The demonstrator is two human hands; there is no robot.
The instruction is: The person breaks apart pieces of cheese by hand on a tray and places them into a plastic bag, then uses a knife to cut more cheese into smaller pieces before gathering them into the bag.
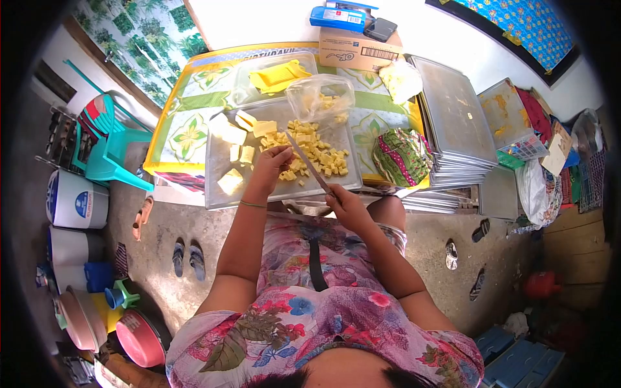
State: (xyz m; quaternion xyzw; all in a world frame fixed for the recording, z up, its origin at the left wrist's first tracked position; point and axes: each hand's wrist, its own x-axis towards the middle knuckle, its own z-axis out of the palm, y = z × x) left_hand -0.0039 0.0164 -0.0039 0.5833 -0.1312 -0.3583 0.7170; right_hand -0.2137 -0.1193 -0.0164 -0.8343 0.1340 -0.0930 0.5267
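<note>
My right hand (343, 202) is wrapped round the handle of a long knife (307, 160), whose blade points up and to the left over a metal tray (220, 174). Close to the blade is my left hand (275, 167), its fingers closed; what they hold, if anything, is too small to tell. Many small yellow cubes (317, 145) lie on the tray beyond and beside my left hand. Larger pale yellow blocks (228, 131) rest at the tray's left side. A clear plastic bag (310, 97) with yellow pieces stands at the tray's back edge.
Behind the tray, a clear container (242, 81) holds a yellow sheet (279, 76). A green patterned cloth bundle (402, 157) sits right of the tray, near stacked metal trays (459, 110). A cardboard box (359, 50) stands at the back. A turquoise chair (119, 155) is at the left.
</note>
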